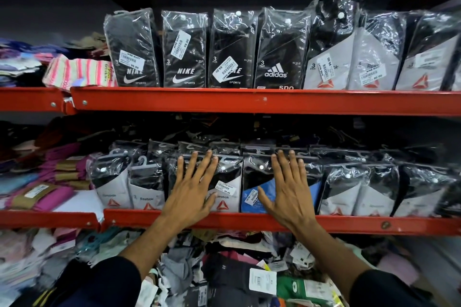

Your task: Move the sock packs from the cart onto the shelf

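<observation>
We see red-orange shelf rails [249, 101] across both levels. Along the upper shelf's front edge stand black sock packs [184, 50] with white lettering and white price stickers; toward its right end the packs [331, 67] turn black over pale grey with a red triangle mark. At its left end lies a pink-and-white striped bundle [77, 71]. On the lower shelf we see black-and-white packs [112, 187], one with a blue panel [254, 197], and magenta socks with tan bands [50, 194] at the left end. Both sleeves [104, 284] look black, perhaps dark navy.
</observation>
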A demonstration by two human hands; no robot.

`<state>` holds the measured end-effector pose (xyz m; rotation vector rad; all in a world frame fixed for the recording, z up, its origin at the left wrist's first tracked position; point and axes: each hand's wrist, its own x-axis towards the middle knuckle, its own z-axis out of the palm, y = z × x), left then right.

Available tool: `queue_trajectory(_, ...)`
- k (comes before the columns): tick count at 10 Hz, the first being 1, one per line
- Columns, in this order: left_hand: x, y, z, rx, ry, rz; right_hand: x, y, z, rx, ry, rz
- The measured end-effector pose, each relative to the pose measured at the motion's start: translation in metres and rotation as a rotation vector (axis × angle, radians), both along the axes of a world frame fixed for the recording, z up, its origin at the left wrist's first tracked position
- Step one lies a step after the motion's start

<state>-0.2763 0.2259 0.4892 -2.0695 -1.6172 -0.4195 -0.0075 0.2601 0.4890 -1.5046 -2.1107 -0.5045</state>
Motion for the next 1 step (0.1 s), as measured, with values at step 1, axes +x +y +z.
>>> queue_trajectory(1,0.0016,-0.0021,0.0031,-0.014,0.004,0.03,0.0017,-0.0032,0.0036,-0.029,-0.015,-0.002)
